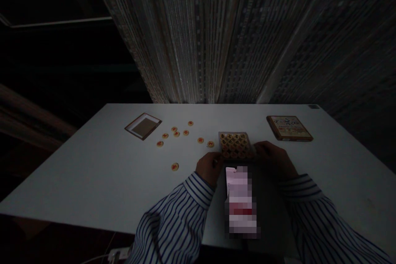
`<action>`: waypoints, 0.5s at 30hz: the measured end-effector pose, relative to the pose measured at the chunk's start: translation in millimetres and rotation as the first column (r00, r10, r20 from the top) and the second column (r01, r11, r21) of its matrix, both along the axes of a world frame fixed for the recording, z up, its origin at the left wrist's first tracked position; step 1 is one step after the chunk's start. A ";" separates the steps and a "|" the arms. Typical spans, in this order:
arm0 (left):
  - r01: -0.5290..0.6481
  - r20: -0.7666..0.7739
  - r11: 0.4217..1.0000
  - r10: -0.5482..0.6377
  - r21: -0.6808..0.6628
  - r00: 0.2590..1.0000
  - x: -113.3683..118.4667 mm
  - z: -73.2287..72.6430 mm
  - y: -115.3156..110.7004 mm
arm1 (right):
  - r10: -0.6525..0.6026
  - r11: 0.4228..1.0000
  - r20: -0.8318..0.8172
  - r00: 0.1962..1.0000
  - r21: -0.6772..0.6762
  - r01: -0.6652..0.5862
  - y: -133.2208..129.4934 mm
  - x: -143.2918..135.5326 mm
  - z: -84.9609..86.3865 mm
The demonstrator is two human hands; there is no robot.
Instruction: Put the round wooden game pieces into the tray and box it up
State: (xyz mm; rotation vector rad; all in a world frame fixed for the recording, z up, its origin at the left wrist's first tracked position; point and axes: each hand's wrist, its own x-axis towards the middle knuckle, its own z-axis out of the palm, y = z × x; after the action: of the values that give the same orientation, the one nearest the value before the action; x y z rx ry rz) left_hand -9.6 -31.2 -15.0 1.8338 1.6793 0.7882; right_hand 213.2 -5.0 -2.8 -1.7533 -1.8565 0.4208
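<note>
The tray (235,142), filled with rows of round pieces, sits on the table (123,185), just beyond the phone (241,202), which lies at its six o'clock. The left hand (209,168) is at the tray's eight o'clock corner, fingers curled in; the right hand (274,157) reaches its edge near four o'clock, fingers bent towards it. In this dim light I can't tell whether either hand is truly gripping or only touching.

From the tray, loose pieces (201,140) spread between nine and ten o'clock, with one more (175,166) near eight. The frame (144,126) lies farther out towards ten, the box (290,128) towards two.

An uneven lift or squeeze could tip the tray and spill its pieces. Pushed to nine o'clock, it might knock the nearest loose piece (210,144); pulled to six, it could bump the phone.
</note>
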 end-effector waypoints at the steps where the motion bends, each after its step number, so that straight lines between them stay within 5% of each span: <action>1: -0.002 -0.001 1.000 0.002 0.002 1.000 -0.2 0.5 -0.1 | -0.005 1.000 -0.001 1.000 0.003 0.005 0.1 0.1 -0.1; 8: -0.019 0.001 0.999 0.019 0.026 1.000 -1.1 2.9 0.3 | -0.005 1.000 -0.014 1.000 0.027 0.005 1.0 1.0 -1.2; 15: -0.031 0.041 0.997 0.029 0.064 0.999 -3.2 4.5 -1.9 | 0.061 0.980 -0.029 0.998 0.189 -0.054 2.1 2.2 -1.6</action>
State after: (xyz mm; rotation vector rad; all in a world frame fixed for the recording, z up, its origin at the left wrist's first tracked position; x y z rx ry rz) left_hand -12.8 -33.0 -10.5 1.8276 1.6779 0.8959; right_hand 215.4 -2.9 -4.5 -1.5606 -1.8611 0.2852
